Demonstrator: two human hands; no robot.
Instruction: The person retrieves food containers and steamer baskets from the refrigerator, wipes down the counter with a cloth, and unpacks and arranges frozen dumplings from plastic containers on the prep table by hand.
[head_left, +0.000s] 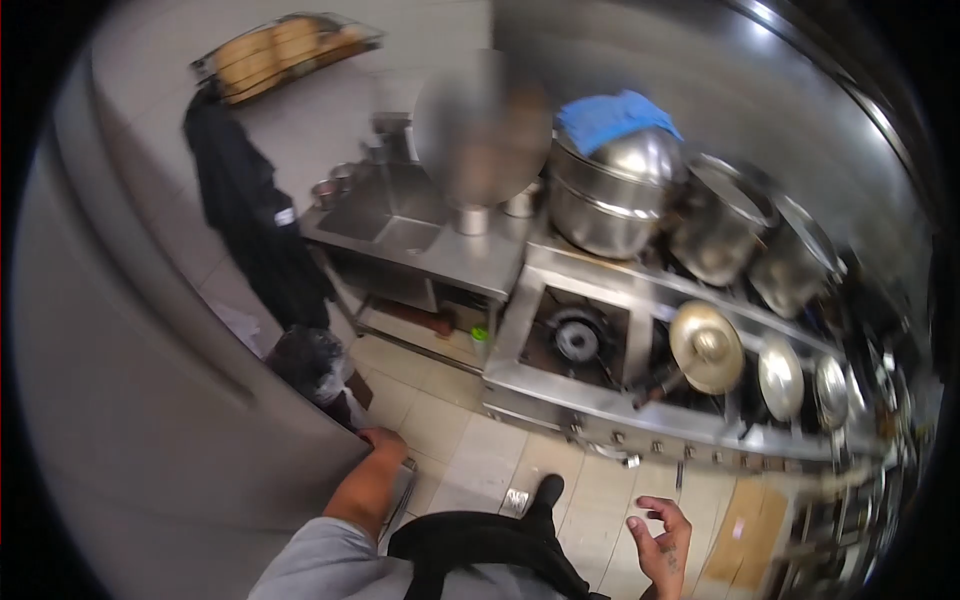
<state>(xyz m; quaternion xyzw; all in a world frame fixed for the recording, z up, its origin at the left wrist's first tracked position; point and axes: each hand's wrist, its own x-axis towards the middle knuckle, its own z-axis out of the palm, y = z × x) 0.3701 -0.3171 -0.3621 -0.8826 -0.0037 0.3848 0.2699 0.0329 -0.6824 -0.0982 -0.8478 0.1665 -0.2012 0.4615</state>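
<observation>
My left hand point(383, 441) is at the edge of a large grey steel cabinet point(180, 400), which looks like a fridge. Its fingers are mostly hidden, so their grip does not show. Beside it lies a dark plastic bag point(305, 362). My right hand point(661, 545) hangs over the tiled floor with the thumb and curled fingers apart, holding nothing. It is near the front of the stove point(560, 410), touching neither the stove nor the cardboard on the floor.
The stove carries large steel pots point(610, 215), a lidded pan point(706, 348) with its handle jutting forward, and a blue cloth point(620, 118) on a domed lid. A steel sink point(385, 210) stands left of it. Cardboard point(745, 530) lies on the floor. Black clothing point(245, 210) hangs on the wall.
</observation>
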